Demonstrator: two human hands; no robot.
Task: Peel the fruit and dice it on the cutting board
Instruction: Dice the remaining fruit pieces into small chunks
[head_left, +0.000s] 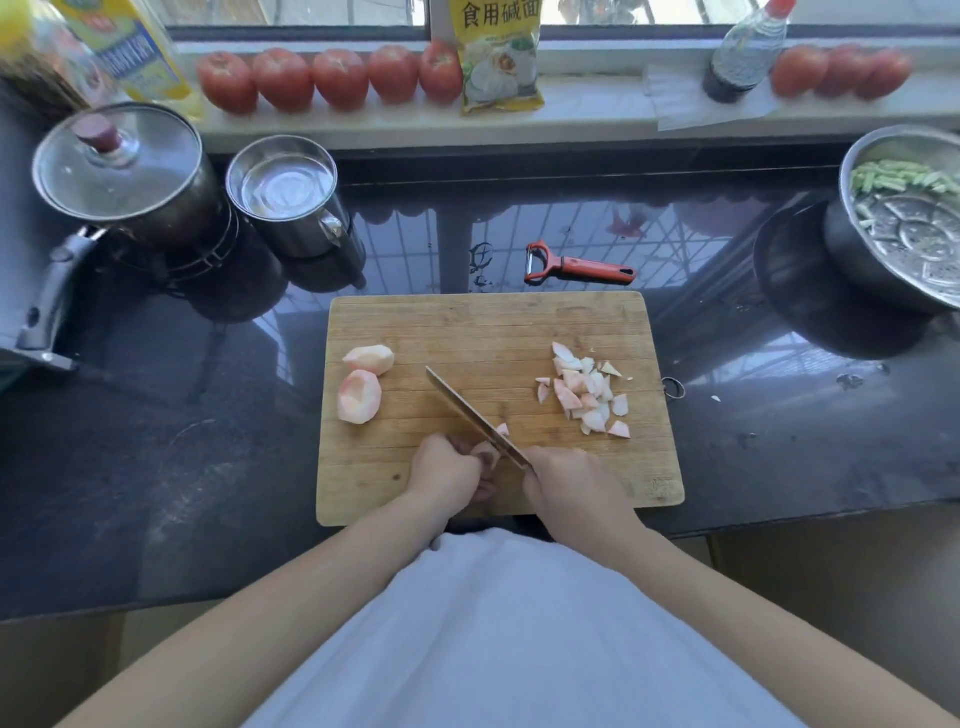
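Note:
A wooden cutting board (483, 322) lies on the dark counter in front of me. Two peeled pinkish fruit pieces (361, 395) sit at its left side. A pile of diced fruit (587, 389) lies at its right. My left hand (447, 473) holds a fruit piece (485, 452) down near the board's front edge, fingers curled over it. My right hand (566, 483) grips the handle of a knife (472, 415), whose blade runs up and left, right beside the held piece. A small cut bit (503, 429) lies just past the blade.
A red peeler (576, 267) lies behind the board. A lidded pot (124, 171) and a steel cup (291, 197) stand at back left; a steel bowl with green vegetables (914, 218) at right. Tomatoes (332, 78), a packet (498, 57) and bottles line the windowsill.

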